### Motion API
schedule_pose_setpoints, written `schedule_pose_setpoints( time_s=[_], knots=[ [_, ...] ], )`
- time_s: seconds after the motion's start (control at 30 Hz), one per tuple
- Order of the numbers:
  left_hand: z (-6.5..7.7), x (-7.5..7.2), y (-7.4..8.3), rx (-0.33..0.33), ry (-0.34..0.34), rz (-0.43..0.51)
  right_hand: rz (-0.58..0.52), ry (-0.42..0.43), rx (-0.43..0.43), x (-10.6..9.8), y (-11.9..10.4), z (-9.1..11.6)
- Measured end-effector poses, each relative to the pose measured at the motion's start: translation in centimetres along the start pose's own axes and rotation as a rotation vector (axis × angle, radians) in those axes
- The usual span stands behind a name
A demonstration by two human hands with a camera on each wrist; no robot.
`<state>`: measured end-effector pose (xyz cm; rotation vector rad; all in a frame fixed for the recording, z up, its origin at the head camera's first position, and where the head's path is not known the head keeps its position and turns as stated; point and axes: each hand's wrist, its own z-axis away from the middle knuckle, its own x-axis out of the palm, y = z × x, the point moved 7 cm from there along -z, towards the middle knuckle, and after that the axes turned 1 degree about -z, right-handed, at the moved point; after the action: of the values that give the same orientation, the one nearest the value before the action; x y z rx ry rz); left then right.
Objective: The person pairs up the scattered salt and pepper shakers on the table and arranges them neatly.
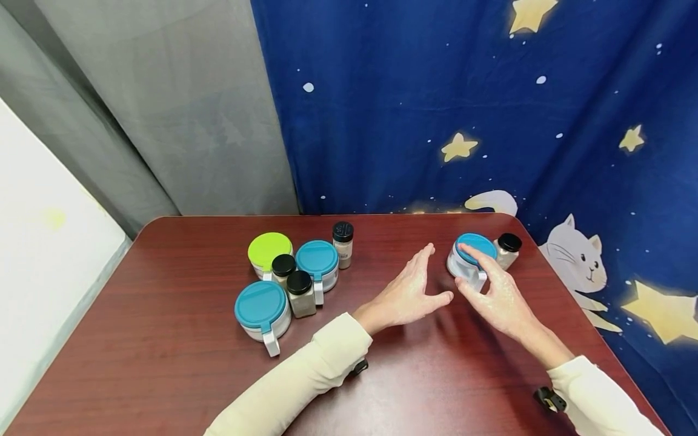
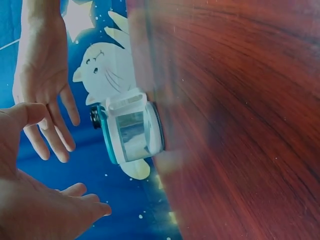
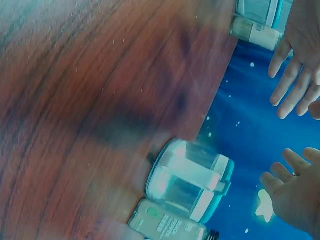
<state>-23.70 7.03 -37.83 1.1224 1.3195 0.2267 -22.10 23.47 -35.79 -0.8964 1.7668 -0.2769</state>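
Blue-lidded jar [image 2: 132,131], both hands [image 1: 402,295] [image 1: 500,301] outspread, nearby

Table [image 1: 163,303] (glossy red-brown) | left: three lidded jars [image 1: 262,307], three black-capped bottles [image 1: 301,295] | right: blue-lidded jar [image 1: 478,243], bottle [image 1: 508,247]

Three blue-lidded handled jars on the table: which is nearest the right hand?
The right-end jar, beside one black-capped bottle, close to the right hand. The front-left jar and the rear blue-lidded jar stand well off to the left.
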Motion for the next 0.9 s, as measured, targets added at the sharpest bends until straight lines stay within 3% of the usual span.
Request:
schedule_pose_setpoints(
  time_s=[0.3,0.63,0.9],
  knots=[
    [1.3,-0.7,-0.1,-0.001,0.022,0.016,-0.048,-0.001,-0.074,0.6,-1.1,0.4],
    [3.4,-1.3,0.4,0.046,0.022,0.039,-0.113,0.018,-0.117,0.8,-2.2,0.7],
    [5.5,-2.2,0.2,0.038,0.054,0.04,-0.082,-0.057,-0.059,1.7,-3.1,0.7]
  ],
)
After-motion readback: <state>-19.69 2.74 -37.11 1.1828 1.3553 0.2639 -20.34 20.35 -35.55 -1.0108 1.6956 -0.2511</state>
